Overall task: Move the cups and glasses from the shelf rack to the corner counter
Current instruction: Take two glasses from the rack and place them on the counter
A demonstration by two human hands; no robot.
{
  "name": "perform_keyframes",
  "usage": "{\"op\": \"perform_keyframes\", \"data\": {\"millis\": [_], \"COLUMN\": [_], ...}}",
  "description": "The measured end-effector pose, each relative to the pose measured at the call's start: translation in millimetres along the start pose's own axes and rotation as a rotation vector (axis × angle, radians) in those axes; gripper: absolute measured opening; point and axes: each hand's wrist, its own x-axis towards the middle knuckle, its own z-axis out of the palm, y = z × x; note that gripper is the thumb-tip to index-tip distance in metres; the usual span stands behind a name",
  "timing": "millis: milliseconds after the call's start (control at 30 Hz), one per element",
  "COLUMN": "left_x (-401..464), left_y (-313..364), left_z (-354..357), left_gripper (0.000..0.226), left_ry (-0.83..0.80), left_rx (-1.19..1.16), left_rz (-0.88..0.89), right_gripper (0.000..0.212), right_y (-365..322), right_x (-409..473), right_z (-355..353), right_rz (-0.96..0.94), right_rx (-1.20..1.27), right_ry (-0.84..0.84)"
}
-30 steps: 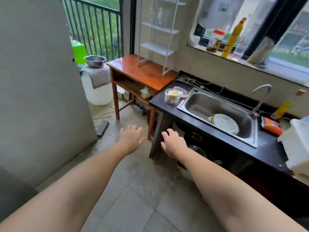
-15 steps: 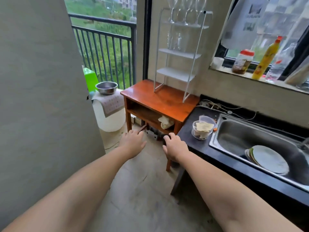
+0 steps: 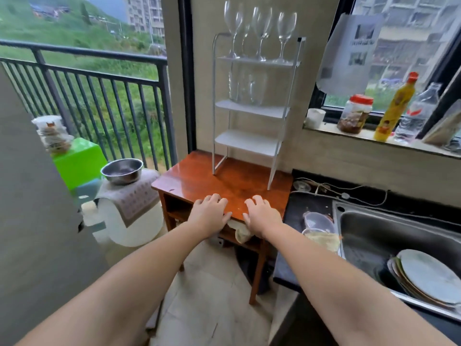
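Glasses: stemmed glasses point(image 3: 259, 31) stood on the rack's point(image 3: 252, 108) top shelf, tumblers point(image 3: 245, 87) one shelf below; left hand point(image 3: 209, 213) and right hand point(image 3: 262, 216) hovered empty, fingers relaxed, above the bench point(image 3: 199, 178); best lifted singly by the stem, upright.

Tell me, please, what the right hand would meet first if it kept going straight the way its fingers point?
Probably the white shelf rack: the right hand, open over the wooden table, points towards the rack's front right leg, though depth is hard to judge.
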Motion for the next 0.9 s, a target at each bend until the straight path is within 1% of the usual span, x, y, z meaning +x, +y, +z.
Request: {"op": "perform_keyframes", "data": {"millis": [100, 167, 267, 400, 567, 633, 700, 800, 900], "left_x": [55.6, 96.2, 153.3, 221.5, 305.4, 334.9, 364.2, 402.6, 431.8], "left_y": [-15.1, -26.0, -41.1, -58.4, -74.2, -76.6, -77.4, -74.8, -71.0], "left_z": [-8.2, -19.5, -40.7, -61.6, -93.2, -106.1, -117.4, -130.5, -136.4], "left_gripper": [0.046, 0.046, 0.044, 0.044, 0.046, 0.045, 0.045, 0.045, 0.051], "left_ry": [0.015, 0.057, 0.121, 0.126, 0.193, 0.225, 0.241, 0.236, 0.187], "left_rx": [-0.040, -0.040, -0.123, -0.216, -0.360, -0.456, -0.570, -0.730, -0.927], "left_rz": [-0.002, 0.012, -0.016, -0.021, 0.041, 0.075, 0.082, 0.021, -0.089], "right_gripper": [0.041, 0.043, 0.044, 0.041, 0.034, 0.032, 0.034, 0.038, 0.046], "right_y": [8.0, 14.7, 21.7, 27.9, 33.0, 33.9, 33.5, 33.6, 34.1], "right_x": [55.1, 94.7, 150.0, 214.7, 281.1, 307.2, 332.1, 367.9, 395.6], "right_z": [-12.1, -24.7, -51.7, -85.4, -125.2, -135.6, -145.0, -159.4, -168.4], "right_rz": [0.018, 0.019, 0.051, 0.054, 0.056, 0.097, 0.178, 0.336, 0.481], "right_rx": [0.020, 0.011, 0.009, 0.036, 0.105, 0.160, 0.251, 0.497, 0.690], "right_ry": [0.031, 0.054, 0.108, 0.164, 0.405, 0.490, 0.528, 0.581, 0.574]}}
